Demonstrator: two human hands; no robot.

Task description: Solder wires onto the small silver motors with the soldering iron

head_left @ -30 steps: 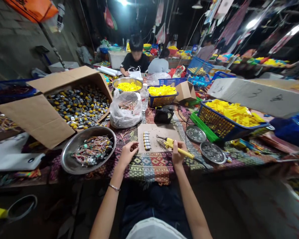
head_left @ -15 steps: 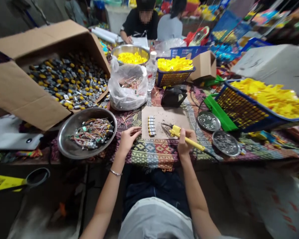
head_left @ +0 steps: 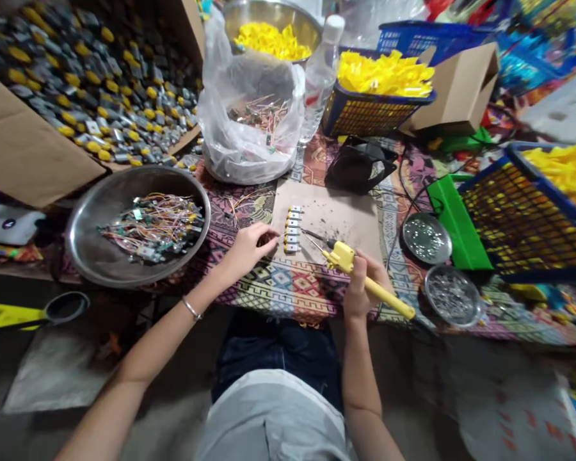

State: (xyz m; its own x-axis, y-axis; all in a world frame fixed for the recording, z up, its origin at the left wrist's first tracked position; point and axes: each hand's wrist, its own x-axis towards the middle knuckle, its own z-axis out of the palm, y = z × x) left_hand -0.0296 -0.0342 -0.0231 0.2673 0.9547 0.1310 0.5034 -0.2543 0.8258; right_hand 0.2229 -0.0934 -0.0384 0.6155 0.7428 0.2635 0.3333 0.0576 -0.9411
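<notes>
Several small motors (head_left: 292, 229) with yellow ends stand in a column on a brown cardboard sheet (head_left: 345, 211). My right hand (head_left: 363, 282) is wrapped round a yellow soldering iron (head_left: 383, 298); its dark tip points left, close to the motors' right side. Just left of the column, my left hand (head_left: 256, 246) has thumb and forefinger pinched together, with something too small to make out at the fingertips. A steel bowl (head_left: 84, 246) of wired parts lies left of my left hand.
Behind the sheet are a plastic bag (head_left: 249, 153) of wires, a bottle (head_left: 319, 77) and a black fan-like object (head_left: 360, 165). A cardboard box (head_left: 24, 141) of motors stands left. Two small metal dishes (head_left: 427, 238) and a blue basket (head_left: 537, 230) are right.
The view has moved closer and lower. My left hand has come nearer the motors' left side, and the iron's tip now reaches close to their right side.
</notes>
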